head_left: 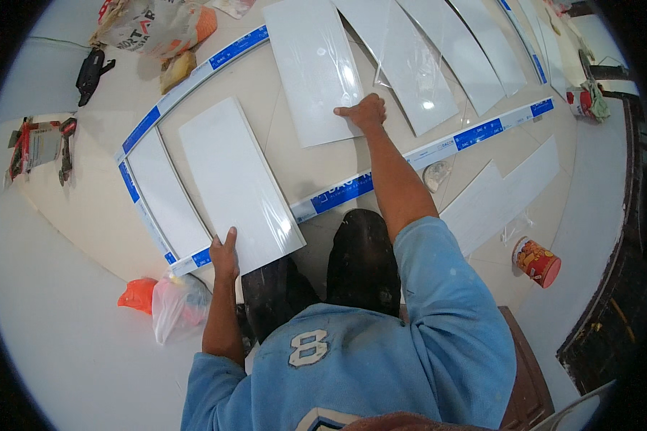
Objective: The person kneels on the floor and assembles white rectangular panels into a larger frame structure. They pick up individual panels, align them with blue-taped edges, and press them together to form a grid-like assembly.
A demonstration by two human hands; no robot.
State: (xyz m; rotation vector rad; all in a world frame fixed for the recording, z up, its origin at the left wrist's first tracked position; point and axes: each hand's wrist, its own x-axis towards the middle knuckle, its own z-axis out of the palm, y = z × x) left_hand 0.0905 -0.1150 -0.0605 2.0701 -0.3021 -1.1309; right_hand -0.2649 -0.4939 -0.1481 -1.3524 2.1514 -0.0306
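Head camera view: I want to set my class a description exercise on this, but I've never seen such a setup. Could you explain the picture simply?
There is no robot here: a person works with two bare hands, and the single picture comes from a wide camera on their head, looking down. Its lens bends straight edges.

The left hand holds a white panel by its near left edge. The right hand is at the near edge of another panel; whether it grips is hard to tell.

On the tiled floor, pale strips with blue patches form a curved-looking outline around panels. Nearby are a red tin and a translucent bag.
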